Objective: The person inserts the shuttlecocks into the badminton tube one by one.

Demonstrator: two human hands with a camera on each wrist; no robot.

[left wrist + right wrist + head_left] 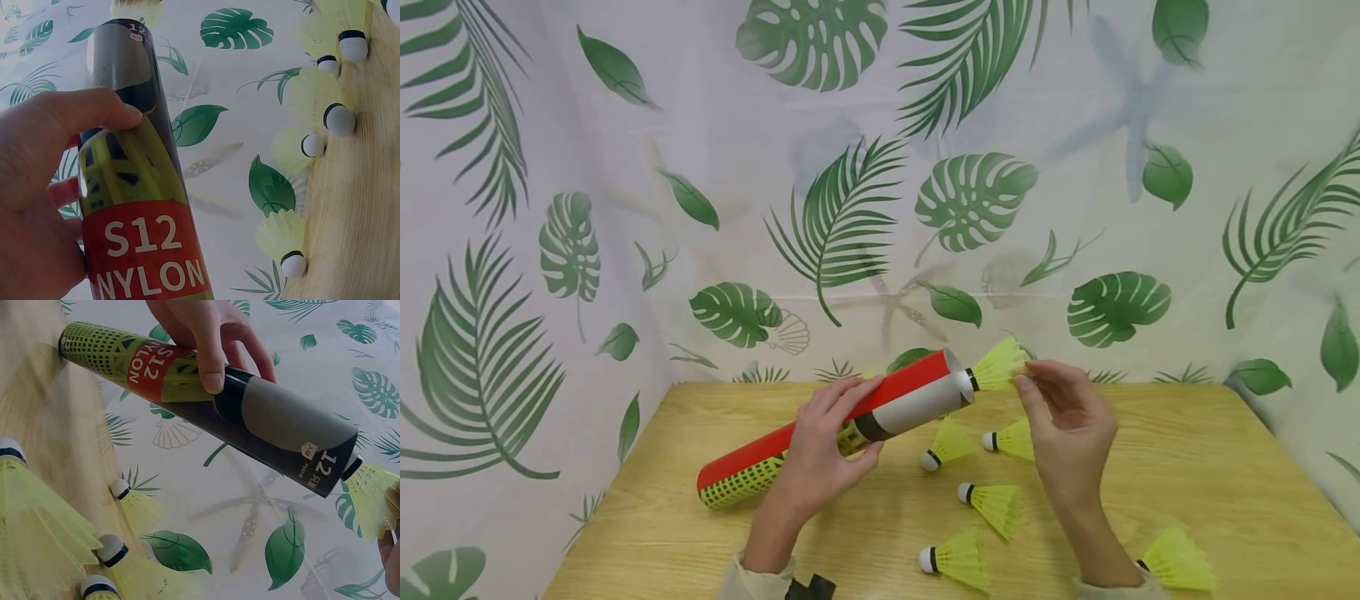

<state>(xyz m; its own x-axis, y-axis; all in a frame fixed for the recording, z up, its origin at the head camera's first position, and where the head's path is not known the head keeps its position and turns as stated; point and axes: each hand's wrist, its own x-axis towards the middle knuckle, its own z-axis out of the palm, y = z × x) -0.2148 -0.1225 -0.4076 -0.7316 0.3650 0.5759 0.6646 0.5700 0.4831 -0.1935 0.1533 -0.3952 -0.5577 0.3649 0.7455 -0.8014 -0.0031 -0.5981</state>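
My left hand (823, 446) grips a shuttlecock tube (917, 408) around its middle, thumb in front. The tube is red, grey and yellow-green, printed "S12 NYLON" in the left wrist view, and tilts with its open end up to the right. My right hand (1071, 425) pinches a yellow shuttlecock (1000, 364) by the skirt edge. The white cork of this shuttlecock sits right at the tube's mouth, pointing inward. In the right wrist view the shuttlecock's skirt (375, 497) stays outside the tube, with fingertips at its rim.
Several loose yellow shuttlecocks lie on the wooden table (1187, 467), among them one at the front (958, 560), one in the middle (996, 507) and one by my right wrist (1180, 560). A leaf-patterned cloth (865, 208) hangs behind the table.
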